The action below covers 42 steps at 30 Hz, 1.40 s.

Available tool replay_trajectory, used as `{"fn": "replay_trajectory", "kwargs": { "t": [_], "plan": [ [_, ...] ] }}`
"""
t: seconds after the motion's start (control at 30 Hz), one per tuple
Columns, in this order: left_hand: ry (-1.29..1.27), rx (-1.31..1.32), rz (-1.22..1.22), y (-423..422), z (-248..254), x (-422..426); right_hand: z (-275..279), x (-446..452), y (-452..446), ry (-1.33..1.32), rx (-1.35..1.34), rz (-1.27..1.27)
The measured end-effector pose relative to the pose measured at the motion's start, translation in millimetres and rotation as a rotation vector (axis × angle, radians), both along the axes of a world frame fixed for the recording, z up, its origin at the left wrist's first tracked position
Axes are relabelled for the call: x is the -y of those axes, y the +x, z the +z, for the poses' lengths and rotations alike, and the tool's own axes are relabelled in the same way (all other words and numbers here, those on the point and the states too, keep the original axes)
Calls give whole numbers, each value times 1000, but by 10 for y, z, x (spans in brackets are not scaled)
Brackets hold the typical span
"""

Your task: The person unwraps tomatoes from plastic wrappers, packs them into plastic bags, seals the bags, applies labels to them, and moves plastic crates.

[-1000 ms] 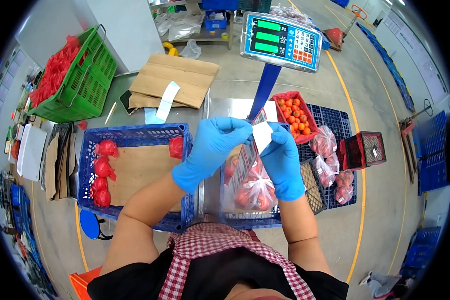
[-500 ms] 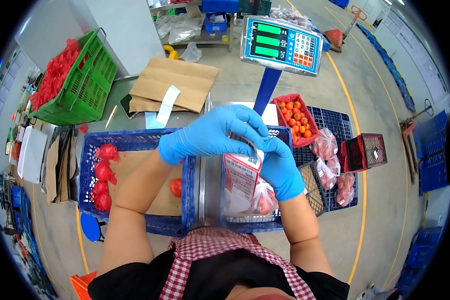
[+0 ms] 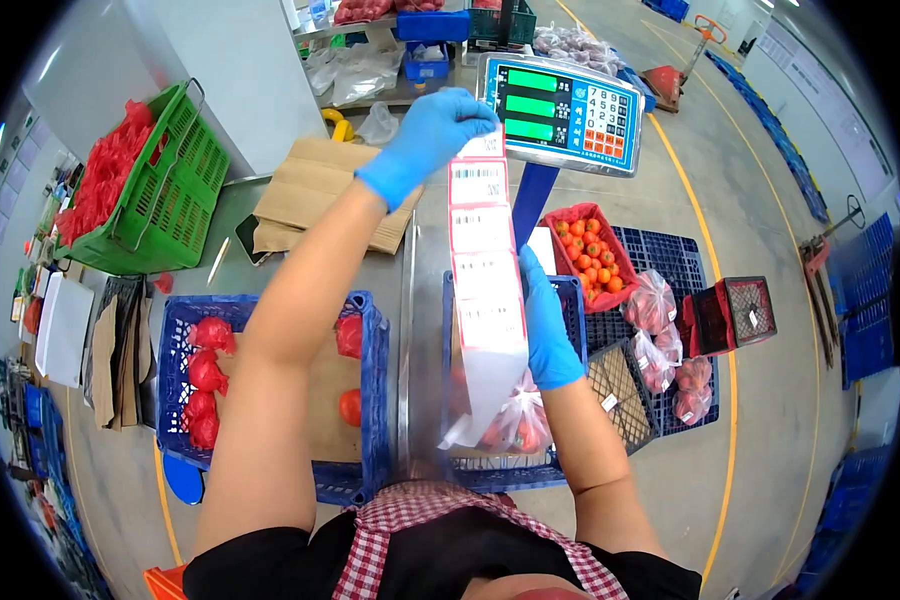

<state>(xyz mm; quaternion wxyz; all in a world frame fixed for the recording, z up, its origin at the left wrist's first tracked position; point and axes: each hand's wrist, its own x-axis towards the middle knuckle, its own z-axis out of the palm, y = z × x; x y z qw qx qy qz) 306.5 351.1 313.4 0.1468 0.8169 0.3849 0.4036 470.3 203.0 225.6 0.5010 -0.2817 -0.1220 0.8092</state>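
My left hand [image 3: 433, 138], in a blue glove, is raised near the scale display and pinches the top end of a long strip of white labels [image 3: 483, 235] with red borders and barcodes. The strip hangs down in front of me. Beside its right edge is my gloved right hand [image 3: 552, 335], visible fingers stretched upward, partly hidden by the strip. Behind the strip's lower end, a clear plastic bag of tomatoes [image 3: 520, 422] sits in the right blue crate [image 3: 572, 300]. The left blue crate [image 3: 375, 400] holds red-wrapped bundles [image 3: 208, 370] and a tomato [image 3: 350, 407] on cardboard.
The scale display [image 3: 560, 112] stands ahead on a blue post. Cardboard sheets [image 3: 315, 190] and a green crate of red netting [image 3: 155, 185] are on the left. A red-lined crate of tomatoes [image 3: 592, 255] and bagged produce [image 3: 652, 300] sit on a dark pallet [image 3: 665, 250] at right.
My left hand has moved up and away from my right hand, stretching the label strip out lengthwise. My right hand has dropped slightly and its fingers have straightened.
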Motion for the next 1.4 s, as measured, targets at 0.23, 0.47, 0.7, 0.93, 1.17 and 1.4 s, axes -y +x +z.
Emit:
{"fn": "replay_trajectory", "kwargs": {
  "t": [0.23,0.47,0.7,0.93,1.17,1.4],
  "plan": [
    [12,-224,156,184,-59,-658,-433,-108,-39,349,631,-79],
    [-77,-205,446,223,-227,-835,-924,152,-128,265,682,169],
    [-101,352,251,-164,-429,-465,-2200,1319,534,300,1083,144],
    [-281,-180,438,-1111,-1539,1238,-2599,2802,1595,-242,1254,34],
    [-312,-484,749,-716,-1959,1907,-2058,1853,1212,555,1976,65],
    [-277,-367,805,-623,-2061,1881,-2806,1407,960,483,2110,448]
  ]
}}
